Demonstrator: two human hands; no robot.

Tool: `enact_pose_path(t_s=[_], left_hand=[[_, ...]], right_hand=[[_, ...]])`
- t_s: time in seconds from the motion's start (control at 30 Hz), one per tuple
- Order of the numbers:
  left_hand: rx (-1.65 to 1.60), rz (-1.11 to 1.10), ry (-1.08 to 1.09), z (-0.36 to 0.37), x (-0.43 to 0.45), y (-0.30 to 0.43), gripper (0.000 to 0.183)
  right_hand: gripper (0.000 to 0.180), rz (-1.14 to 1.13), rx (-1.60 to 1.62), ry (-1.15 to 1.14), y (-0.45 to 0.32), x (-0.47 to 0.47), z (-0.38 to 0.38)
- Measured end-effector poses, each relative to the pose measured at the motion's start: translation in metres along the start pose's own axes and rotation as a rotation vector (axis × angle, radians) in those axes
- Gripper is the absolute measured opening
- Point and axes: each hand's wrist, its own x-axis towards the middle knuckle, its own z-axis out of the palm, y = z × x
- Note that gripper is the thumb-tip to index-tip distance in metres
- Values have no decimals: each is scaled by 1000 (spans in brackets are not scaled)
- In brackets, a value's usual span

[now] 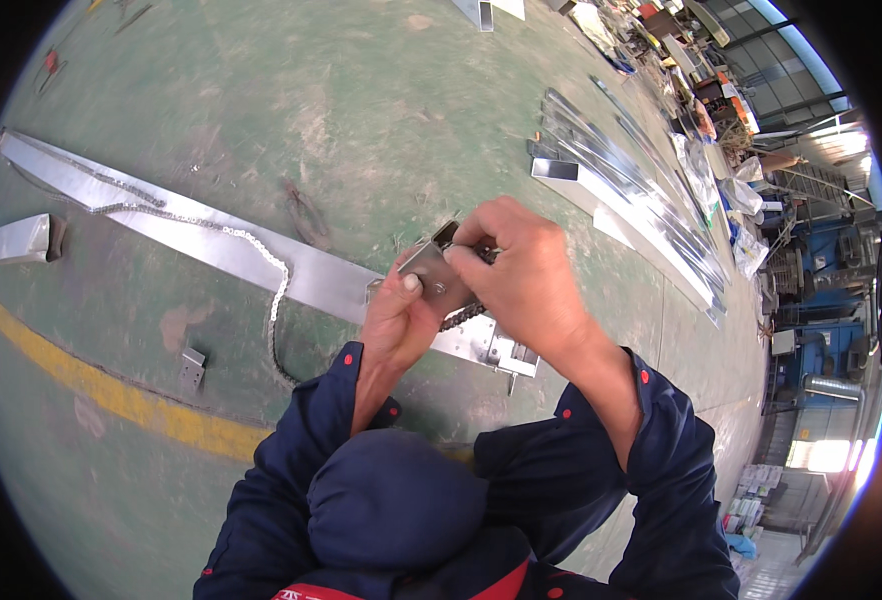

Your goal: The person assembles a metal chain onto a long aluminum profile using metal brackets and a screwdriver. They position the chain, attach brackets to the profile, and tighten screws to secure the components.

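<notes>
My left hand (396, 319) holds a small bent metal bracket (435, 279), its thumb pressed on the near face. At the bracket's far right edge, my right hand (520, 270) pinches with thumb and forefinger; what sits between those fingertips is mostly hidden. A dark stretch of roller chain (462, 317) shows below the bracket and beside my right palm. Under my hands lies a long metal beam (328, 279), with a fitting (512, 354) at its right end. More roller chain (250, 238) snakes along the beam and drops over its near edge towards my left sleeve.
Pliers (306, 214) lie on the green floor beyond the beam. A small angle bracket (193, 367) rests near the yellow floor line (148, 412). Another metal section (13, 240) is at far left. Rectangular metal tubes (621, 199) are piled at right, before cluttered goods and blue machinery (823, 349).
</notes>
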Motion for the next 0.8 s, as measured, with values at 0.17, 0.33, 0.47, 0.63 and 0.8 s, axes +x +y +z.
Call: enact_pose_path(t_s=[0.17,0.33,0.47,0.63,0.8], left_hand=[[171,96,111,5,-2,1,64],[165,177,195,10,0,8,40],[109,150,131,37,-2,15,25],[355,252,113,43,7,15,25],[1146,497,66,74,23,16,20]], right_hand=[[18,55,96,-60,11,0,-6],[23,89,108,-42,10,-4,-12],[18,321,329,-38,32,-2,-20],[17,343,537,19,53,-4,-31],[14,435,907,7,90,-13,-50]])
